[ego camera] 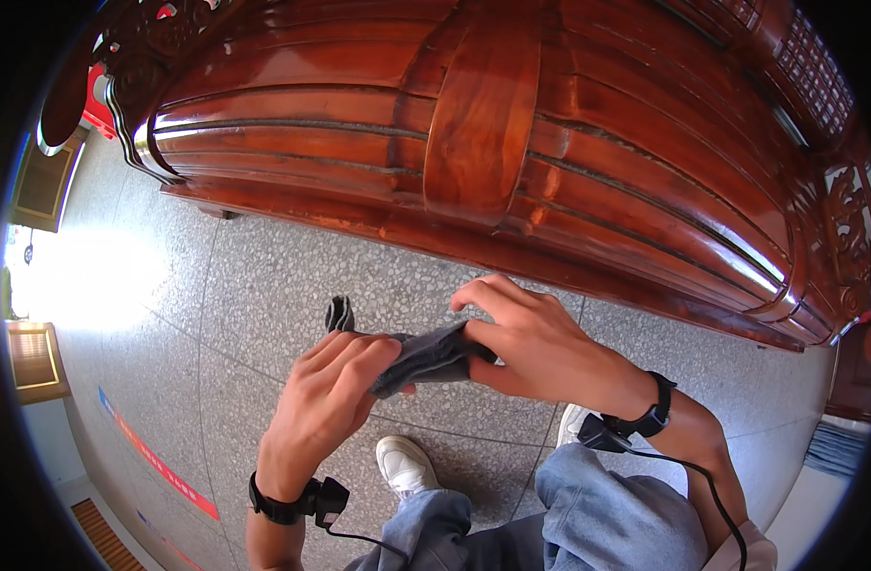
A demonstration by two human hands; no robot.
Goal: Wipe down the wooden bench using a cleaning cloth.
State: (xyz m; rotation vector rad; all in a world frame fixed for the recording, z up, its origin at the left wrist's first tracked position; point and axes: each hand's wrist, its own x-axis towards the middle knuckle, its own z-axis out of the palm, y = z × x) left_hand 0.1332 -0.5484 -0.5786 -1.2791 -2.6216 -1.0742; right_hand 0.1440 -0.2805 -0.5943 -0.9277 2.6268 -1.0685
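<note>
A folded dark grey cloth item [432,360], maybe a sock, is held between my two hands above the speckled floor. My left hand [328,392] grips its left end, fingers over the top and a fingertip showing underneath. A narrow doubled end of dark grey cloth [340,314] sticks up beyond those fingers. At the right end, my right hand [531,339] pinches the upper edge near its thumb and index finger, with the other fingers bent and lifted. Each wrist wears a black strap with a small cabled device. The cloth's underside is hidden.
A glossy carved wooden bench [478,128] spans the area ahead, its front edge just beyond my hands. Below are my white shoe [405,464] and jeans. A red strip with writing [160,457] lies left on the terrazzo floor [264,285]. Folded blue fabric [835,448] sits far right.
</note>
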